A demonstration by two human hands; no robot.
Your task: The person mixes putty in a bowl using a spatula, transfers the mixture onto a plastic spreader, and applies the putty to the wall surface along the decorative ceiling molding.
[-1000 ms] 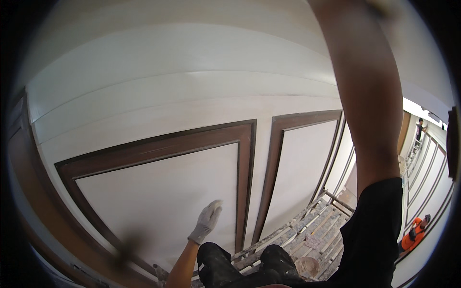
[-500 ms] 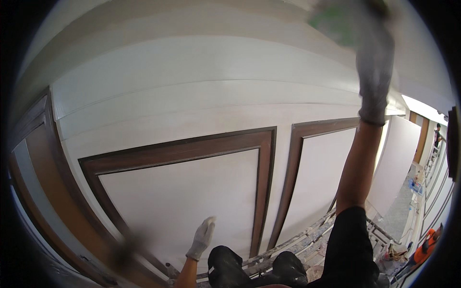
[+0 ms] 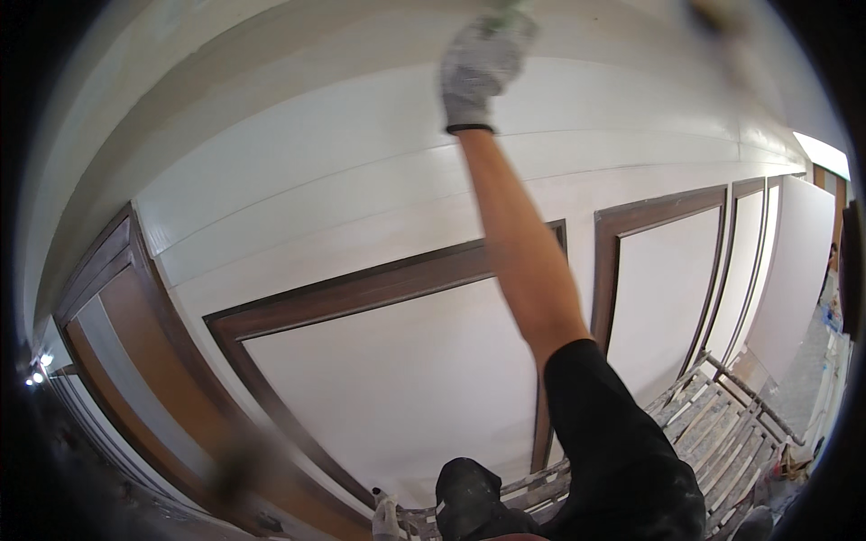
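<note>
My right arm, in a black sleeve, reaches up across the wall. At its end my right hand (image 3: pixel 485 72), in a grey glove with a dark cuff, is raised near the pale curved moulding (image 3: pixel 361 99) at the top of the wall. Its fingers curl around a green piece (image 3: pixel 507 16), blurred and cut by the upper edge, so its kind is unclear. Low in the picture my left hand (image 3: pixel 385 518), in a pale glove, shows only in part beside my knee (image 3: pixel 469 491). Its fingers are too small and blurred to read.
Brown-framed white panels (image 3: pixel 397 388) line the wall, with a brown door (image 3: pixel 149 352) at the left. Beneath me is a slatted, paint-stained scaffold platform (image 3: pixel 722 442) with a metal rail (image 3: pixel 758 401). A pale sheet (image 3: pixel 794 261) stands farther right.
My right hand has swung left along the top of the wall with the green piece. The view has turned, shifting the panels right. My left hand has dropped toward the lower edge.
</note>
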